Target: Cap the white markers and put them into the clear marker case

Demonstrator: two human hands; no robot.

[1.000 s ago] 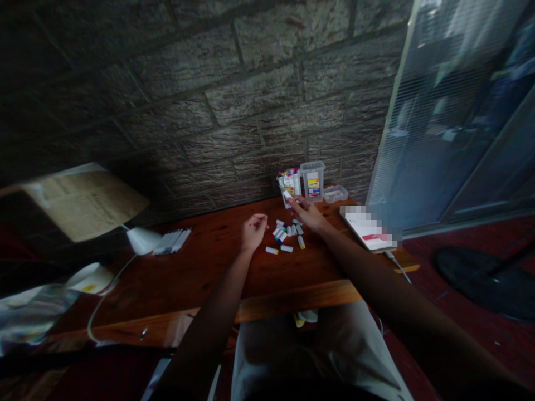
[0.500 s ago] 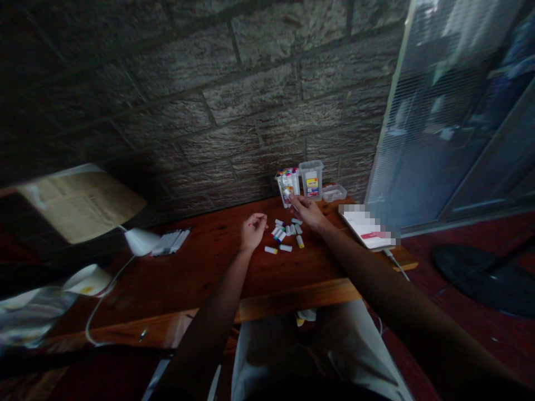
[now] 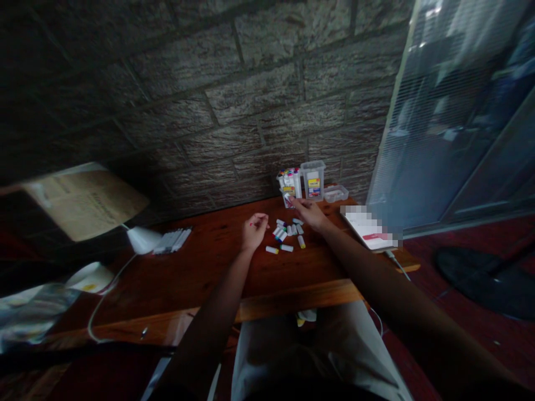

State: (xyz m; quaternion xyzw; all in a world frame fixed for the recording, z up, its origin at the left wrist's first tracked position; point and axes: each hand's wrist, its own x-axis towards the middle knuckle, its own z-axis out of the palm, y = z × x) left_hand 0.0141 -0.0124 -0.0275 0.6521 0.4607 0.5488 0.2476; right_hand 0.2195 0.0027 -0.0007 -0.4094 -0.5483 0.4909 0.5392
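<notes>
My right hand (image 3: 308,211) is closed on a white marker, its pale end poking out past my fingertips. That hand is right in front of a clear box of markers (image 3: 289,181), whose colored ends point up. My left hand (image 3: 254,231) hovers over the table, fingers curled together; whatever may be in them is hidden. A small red spot shows on it. Between and below my hands lie several short white marker caps (image 3: 286,248) with colored ends, loosely scattered.
A second clear container (image 3: 313,186) stands beside the marker box, with a clear lid (image 3: 335,193) to its right. Several white markers (image 3: 172,241) lie in a row at left, near a lamp (image 3: 142,240). A white laptop-like slab (image 3: 368,229) and paper cup (image 3: 91,278) flank the wooden table (image 3: 200,278).
The marker in my right hand has dipped slightly and shows less past the fingers. My left hand and the scattered caps stay about where they were; the view has shifted a little.
</notes>
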